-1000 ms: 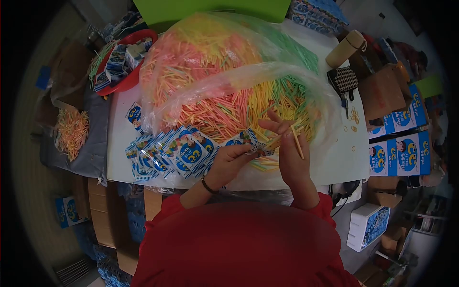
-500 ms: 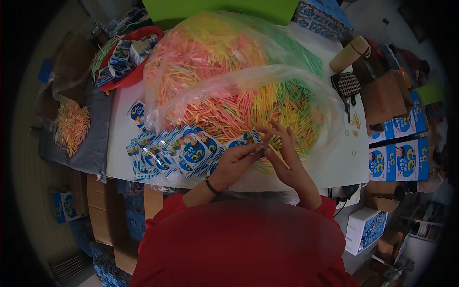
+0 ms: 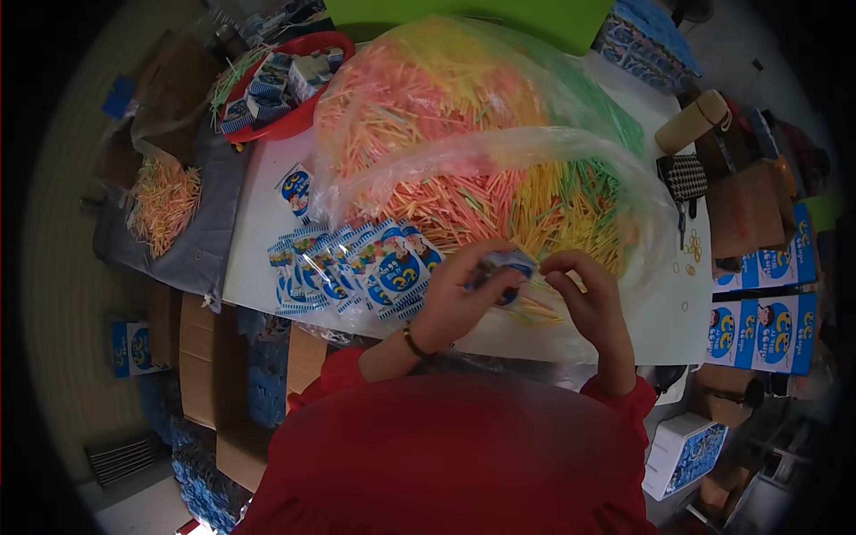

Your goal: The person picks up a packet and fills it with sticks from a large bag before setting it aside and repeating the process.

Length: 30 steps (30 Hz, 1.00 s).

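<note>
My left hand (image 3: 453,299) is closed around a small blue-and-white printed packet (image 3: 515,259), thumb across its front. Just right of it is my right hand (image 3: 588,299), thumb and forefinger curled close together near the packet's end; whether anything is pinched there is too small to tell. Under and beyond both hands, thin pink, yellow and green sticks (image 3: 437,205) spill from a large clear plastic bag (image 3: 499,143). Several flat printed packets (image 3: 392,267) lie overlapping on the white table (image 3: 254,223), left of my left hand.
A red basin (image 3: 299,125) with filled packets stands at the back left. A tan flask (image 3: 691,120), a checked pouch (image 3: 685,176) and rubber bands (image 3: 693,250) lie along the right. Printed boxes (image 3: 767,334) are stacked beyond the right edge. More sticks (image 3: 165,205) lie at far left.
The stick bundle seen between my hands no longer shows. My left hand now grips the packet, and my right hand has moved right, away from it. The view has shifted slightly.
</note>
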Available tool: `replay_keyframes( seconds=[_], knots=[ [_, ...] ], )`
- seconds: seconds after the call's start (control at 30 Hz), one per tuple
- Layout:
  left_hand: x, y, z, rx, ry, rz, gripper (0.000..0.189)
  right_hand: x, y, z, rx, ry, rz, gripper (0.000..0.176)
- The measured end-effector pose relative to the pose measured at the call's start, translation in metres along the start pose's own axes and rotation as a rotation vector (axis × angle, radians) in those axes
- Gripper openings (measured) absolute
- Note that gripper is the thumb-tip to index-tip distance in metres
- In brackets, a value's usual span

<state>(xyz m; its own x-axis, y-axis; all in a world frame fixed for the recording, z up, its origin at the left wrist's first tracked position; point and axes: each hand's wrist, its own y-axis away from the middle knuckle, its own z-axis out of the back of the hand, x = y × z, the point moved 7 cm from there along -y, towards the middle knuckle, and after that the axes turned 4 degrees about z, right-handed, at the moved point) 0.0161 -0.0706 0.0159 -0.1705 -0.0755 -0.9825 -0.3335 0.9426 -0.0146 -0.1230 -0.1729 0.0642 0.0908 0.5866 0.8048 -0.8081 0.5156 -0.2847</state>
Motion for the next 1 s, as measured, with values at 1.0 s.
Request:
replay_keyframes(
  seconds=[1.0],
  knots=[
    [-0.030, -0.023, 0.017, -0.160, -1.038, -0.453, 0.014, -0.084, -0.041, 0.099, -0.396, 0.828, 0.036, 0.033]
  ],
)
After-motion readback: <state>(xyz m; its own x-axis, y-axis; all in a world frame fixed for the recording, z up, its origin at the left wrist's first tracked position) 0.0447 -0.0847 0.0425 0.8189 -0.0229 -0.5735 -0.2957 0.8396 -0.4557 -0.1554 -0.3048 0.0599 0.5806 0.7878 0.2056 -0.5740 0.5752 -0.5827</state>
